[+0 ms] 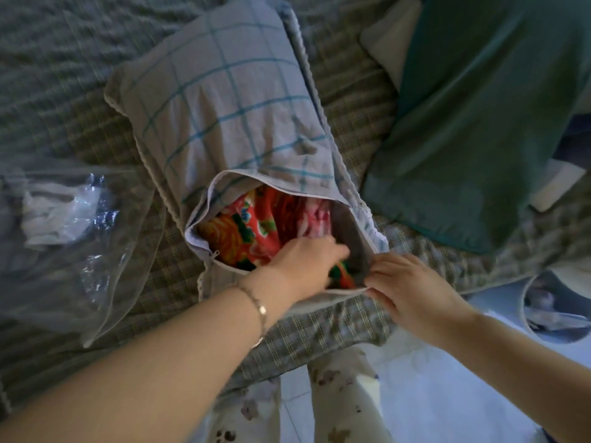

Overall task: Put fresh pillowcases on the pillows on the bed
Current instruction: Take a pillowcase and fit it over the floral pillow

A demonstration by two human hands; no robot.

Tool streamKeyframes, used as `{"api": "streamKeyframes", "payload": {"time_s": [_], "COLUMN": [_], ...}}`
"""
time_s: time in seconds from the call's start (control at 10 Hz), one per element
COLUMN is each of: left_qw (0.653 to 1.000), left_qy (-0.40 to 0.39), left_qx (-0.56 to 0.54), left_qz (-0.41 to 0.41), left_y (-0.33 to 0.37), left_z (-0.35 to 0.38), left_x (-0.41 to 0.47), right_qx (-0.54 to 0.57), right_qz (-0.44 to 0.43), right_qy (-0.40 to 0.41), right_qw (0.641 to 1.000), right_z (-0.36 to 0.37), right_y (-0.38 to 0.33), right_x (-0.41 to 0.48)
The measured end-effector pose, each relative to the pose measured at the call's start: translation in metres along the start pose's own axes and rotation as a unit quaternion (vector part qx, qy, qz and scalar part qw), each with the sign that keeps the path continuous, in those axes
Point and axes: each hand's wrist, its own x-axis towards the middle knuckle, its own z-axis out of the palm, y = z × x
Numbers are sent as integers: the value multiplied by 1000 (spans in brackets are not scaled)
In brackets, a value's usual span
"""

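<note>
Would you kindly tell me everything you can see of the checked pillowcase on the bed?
The pillowcase is soft grey cloth with a blue-green check and corded white edging. It lies on the plaid bed cover, its zipped end gaping toward the person, a red floral pillow filling it. The left hand reaches into the mouth; the right hand pinches its lower edge.

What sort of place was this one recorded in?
Most likely a bedroom: a bed with a checked sheet, a flowered pillow partly inside a grey pillowcase, and a green pillow beside it.
</note>
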Motion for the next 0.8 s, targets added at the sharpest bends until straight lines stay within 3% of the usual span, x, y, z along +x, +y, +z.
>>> {"api": "streamKeyframes", "payload": {"time_s": [0.1, 0.2, 0.3, 0.4, 0.5, 0.6, 0.7, 0.8], "left_qw": [980, 967, 877, 787, 809, 976, 997, 990], "left_qy": [10, 7, -39, -40, 83, 90, -7, -94], "left_qx": [-122, -256, -435, -584, -553, -98, -46, -102], "left_qz": [159, 2, -200, -194, -184, -173, -62, -10], "left_y": [7, 17, 41, 54, 28, -15, -13, -5], "left_z": [1, 17, 28, 27, 25, 32, 29, 23], "left_x": [-2, 27, 59, 70, 53, 24, 19, 43], "right_qx": [28, 41, 13, -20, -29, -22, -22, -68], "right_qz": [-27, -63, -66, -31, -12, -16, -34, 29], "right_qy": [2, 10, -10, -30, -33, 1, 15, -2], "right_qw": [999, 997, 998, 999, 999, 1000, 999, 997], "right_z": [-6, -15, -21, -24, -24, -22, -21, -12], "right_y": [-3, -7, 2, 24, 37, 35, 36, 46], "right_x": [-10, -13, -8, -8, -9, -2, 15, 38]}}
